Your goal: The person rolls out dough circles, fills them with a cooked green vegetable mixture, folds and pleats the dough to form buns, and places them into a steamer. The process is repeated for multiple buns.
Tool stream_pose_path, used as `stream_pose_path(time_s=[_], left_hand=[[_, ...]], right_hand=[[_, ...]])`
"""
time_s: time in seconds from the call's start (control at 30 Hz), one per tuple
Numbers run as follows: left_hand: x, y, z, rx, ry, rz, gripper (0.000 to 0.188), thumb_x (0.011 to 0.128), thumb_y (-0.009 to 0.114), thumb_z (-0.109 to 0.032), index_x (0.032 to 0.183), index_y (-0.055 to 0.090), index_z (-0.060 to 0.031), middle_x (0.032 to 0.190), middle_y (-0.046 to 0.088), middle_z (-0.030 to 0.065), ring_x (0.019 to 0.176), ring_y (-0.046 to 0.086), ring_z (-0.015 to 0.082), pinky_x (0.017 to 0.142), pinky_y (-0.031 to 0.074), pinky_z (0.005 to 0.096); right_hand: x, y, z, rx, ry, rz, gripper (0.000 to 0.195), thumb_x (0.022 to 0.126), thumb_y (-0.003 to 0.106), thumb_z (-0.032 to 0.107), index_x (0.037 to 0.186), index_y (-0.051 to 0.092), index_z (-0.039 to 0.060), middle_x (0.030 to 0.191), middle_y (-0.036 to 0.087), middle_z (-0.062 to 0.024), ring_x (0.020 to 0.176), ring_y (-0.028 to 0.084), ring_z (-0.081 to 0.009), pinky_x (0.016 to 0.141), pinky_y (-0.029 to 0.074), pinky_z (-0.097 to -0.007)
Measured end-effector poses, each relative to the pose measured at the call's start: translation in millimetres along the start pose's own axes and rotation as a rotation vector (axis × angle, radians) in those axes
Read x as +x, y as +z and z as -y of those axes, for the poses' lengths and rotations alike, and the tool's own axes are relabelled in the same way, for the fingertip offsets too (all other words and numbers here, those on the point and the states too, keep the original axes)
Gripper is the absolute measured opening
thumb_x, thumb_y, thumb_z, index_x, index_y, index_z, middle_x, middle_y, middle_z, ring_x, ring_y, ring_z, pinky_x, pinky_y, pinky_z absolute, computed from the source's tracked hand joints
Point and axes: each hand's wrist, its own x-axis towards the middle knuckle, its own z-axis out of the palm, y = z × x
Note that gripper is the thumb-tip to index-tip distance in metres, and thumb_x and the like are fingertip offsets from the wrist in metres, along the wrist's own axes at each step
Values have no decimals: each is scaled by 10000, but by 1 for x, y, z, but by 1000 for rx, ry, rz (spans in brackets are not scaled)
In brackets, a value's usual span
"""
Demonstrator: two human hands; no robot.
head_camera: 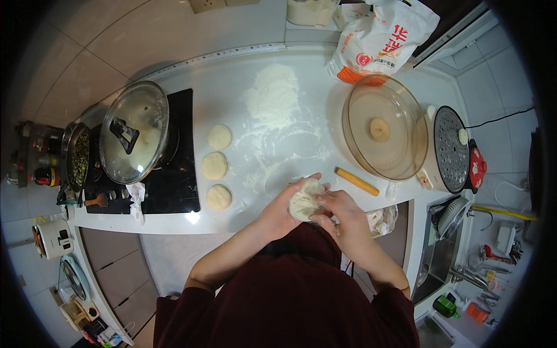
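Observation:
My left hand [285, 209] cups a pleated, filled piece of dough [306, 199] above the front edge of the white counter. The fingers of my right hand [337, 213] pinch the dough's gathered folds from the right side. Left of my hands, a column of three round, flattened doughs lies on the counter, the nearest one [219, 197] closest to the front edge. A short wooden rolling pin [357, 181] rests to the right, beyond my right hand. Loose white flour [273, 93] is heaped farther back, with thin smears spreading towards me.
A pan with a glass lid [145, 152] stands on the black cooktop [185, 130] at left, beside a bowl of chopped greens [80, 158]. At right are a large transparent basin [348, 126] holding one dough piece [380, 130], a flour bag [383, 41], a perforated steamer plate [451, 150] and a sink [439, 256].

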Motion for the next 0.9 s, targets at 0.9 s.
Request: stream_pose_path(time_s=[0.9], left_hand=[[-15,35,-18,59,-38,-26,673,1008,291,-530,1428,360,-9,1429,439,143,1325,430,261,1108,337,400]], right_hand=[[0,12,-29,231,-292,-365,497,761,740,245,1201,600,64,1299,496,-199,1227,468,-379,1041,343,-457]])
